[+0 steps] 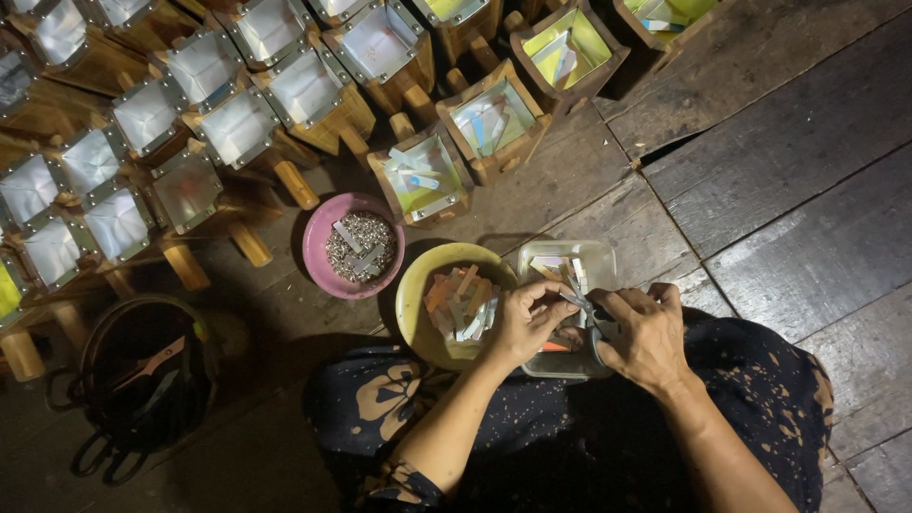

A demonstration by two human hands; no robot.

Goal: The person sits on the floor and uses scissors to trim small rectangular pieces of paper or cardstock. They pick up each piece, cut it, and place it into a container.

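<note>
2 hands over clear tub (pixel 598 258) | left hand (pixel 527 321) pinches strip (pixel 573 298) | right hand (pixel 646 334) grips, seemingly, scissors (pixel 598 323)

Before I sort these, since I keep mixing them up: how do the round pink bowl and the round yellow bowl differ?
The round pink bowl is smaller and holds small silvery metal bits; the round yellow bowl is larger and holds flat pale and orange strips. The pink bowl sits apart from the hands; the left hand reaches over the yellow bowl's rim. Both sit on the wooden floor.

Rough wooden floor (pixel 779 171) (matt), glossy bowls (pixel 415 294)
</note>
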